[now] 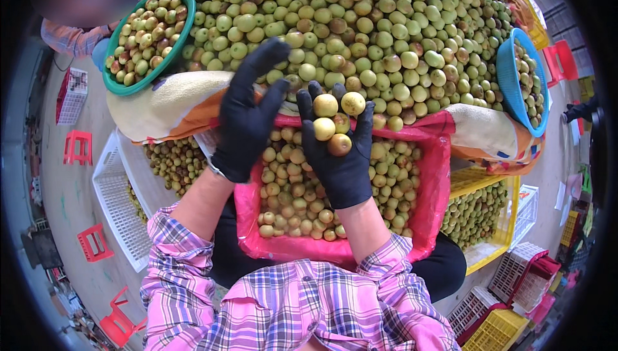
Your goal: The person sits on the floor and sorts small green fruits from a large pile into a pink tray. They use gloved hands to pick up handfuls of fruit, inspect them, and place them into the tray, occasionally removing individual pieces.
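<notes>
My left hand (248, 113), in a black glove, is raised left of my right hand near the front of a large heap (341, 23) of small round green and russet fruits, its fingers apart and no fruit visible in them. My right hand (335, 158), also gloved, is palm up with several yellowish and brown fruits (324, 105) resting in its palm and fingers. Directly beneath it is a pink-lined bin (431, 196) of paler fruits. An orange and cream cloth (470, 126) edges the heap.
A green basin (183, 55) and a blue basket (505, 81), both holding fruit, flank the heap. A white crate (116, 190) and yellow crate (502, 235) stand beside the bin. Red stools (93, 241) stand on the floor. A co-worker's plaid sleeve (67, 39) shows upper left.
</notes>
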The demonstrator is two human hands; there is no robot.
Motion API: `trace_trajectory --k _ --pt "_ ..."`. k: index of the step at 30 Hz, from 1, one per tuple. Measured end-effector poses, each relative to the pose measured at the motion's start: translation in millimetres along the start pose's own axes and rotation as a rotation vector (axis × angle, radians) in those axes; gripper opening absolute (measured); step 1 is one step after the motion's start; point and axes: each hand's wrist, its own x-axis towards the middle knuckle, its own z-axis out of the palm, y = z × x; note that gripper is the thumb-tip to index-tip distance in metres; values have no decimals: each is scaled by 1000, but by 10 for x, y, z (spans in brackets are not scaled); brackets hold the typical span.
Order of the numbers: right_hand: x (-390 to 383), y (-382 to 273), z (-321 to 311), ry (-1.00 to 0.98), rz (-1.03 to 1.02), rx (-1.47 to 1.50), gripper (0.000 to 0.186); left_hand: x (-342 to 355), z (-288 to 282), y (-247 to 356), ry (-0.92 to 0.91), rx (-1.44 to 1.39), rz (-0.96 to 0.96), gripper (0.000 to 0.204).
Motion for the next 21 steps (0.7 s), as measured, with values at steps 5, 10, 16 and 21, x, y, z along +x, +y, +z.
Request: trace_trajectory --k 5,10,16,21 --pt "-63 -241 265 74 -94 -47 52 212 -390 -383 123 268 19 43" --pt "-57 -1145 635 -135 -157 -359 48 359 -681 -754 134 457 66 39" --pt "-516 -2716 1836 51 -882 -1298 38 398 -688 -1002 123 665 68 34" --pt "-1008 -3898 2314 690 -1628 -1763 39 388 -595 -902 98 877 148 35"
